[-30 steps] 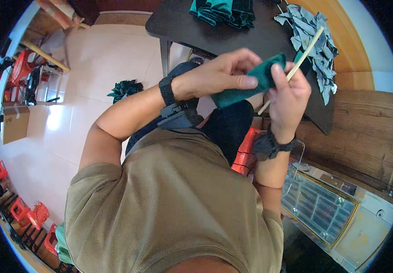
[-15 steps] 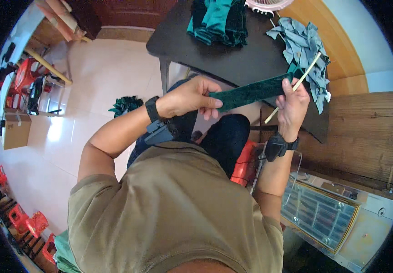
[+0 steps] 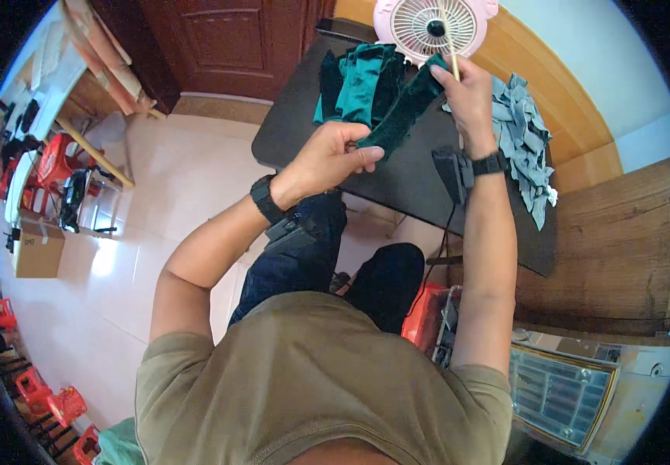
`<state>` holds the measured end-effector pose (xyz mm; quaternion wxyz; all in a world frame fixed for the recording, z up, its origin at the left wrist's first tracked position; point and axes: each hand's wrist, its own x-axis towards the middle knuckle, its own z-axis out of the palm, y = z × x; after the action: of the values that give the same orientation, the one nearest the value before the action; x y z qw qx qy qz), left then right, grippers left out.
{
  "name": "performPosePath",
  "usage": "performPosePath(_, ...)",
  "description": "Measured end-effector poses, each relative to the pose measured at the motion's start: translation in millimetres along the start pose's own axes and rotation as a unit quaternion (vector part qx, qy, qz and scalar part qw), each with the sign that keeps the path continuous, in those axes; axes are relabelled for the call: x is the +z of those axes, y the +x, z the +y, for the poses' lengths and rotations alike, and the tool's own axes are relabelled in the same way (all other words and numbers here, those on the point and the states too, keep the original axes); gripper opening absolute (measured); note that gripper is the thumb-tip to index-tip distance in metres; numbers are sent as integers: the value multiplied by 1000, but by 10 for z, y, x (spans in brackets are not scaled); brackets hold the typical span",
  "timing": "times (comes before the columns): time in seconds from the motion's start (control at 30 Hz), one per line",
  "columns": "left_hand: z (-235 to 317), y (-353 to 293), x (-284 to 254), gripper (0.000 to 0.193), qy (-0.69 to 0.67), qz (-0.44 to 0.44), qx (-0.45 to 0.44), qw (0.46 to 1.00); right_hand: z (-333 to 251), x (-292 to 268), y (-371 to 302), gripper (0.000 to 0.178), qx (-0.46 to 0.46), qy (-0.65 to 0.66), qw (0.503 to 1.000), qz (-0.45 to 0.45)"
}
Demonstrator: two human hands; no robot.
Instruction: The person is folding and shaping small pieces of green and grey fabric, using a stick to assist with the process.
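Observation:
A dark green velvet strip (image 3: 407, 107) is stretched slantwise between my two hands above the black table. My left hand (image 3: 336, 153) pinches its lower end between thumb and fingers. Its upper end is gripped by my right hand (image 3: 465, 89), which also holds a thin pale wooden stick (image 3: 449, 39) that points up past the fingers. Just behind the strip, on the table, lies a pile of green velvet pieces (image 3: 364, 81). Whether the strip's upper end is fixed to the stick cannot be made out.
The dark table (image 3: 288, 132) stands in front of my knees. At its back is a pink fan (image 3: 433, 29); grey cloth scraps (image 3: 526, 143) heap at its right side. A red stool (image 3: 426, 314) is beneath me, and a cardboard box (image 3: 39, 249) sits on the floor at left.
Both hands still hold the strip. My right hand has risen and moved away from me, turning the strip steeper, and the stick points more upright. The view has shifted, showing more of the fan.

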<state>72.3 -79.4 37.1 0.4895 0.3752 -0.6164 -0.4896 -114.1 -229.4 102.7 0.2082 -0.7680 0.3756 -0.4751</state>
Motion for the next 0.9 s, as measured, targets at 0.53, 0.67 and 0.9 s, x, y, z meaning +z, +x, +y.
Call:
performPosePath(0.53,194,668,-167,22,463,59,281,838,901,598,472,19,-29,-65,993,-95)
performPosePath(0.67,33,919,-222,42,556,-74,300,771,1043,642,406,23,37,-24,998,-40)
performPosePath(0.9,-291,1012,-307,45,576,-193,174,775,781,98,237,19,62,-154,985,40)
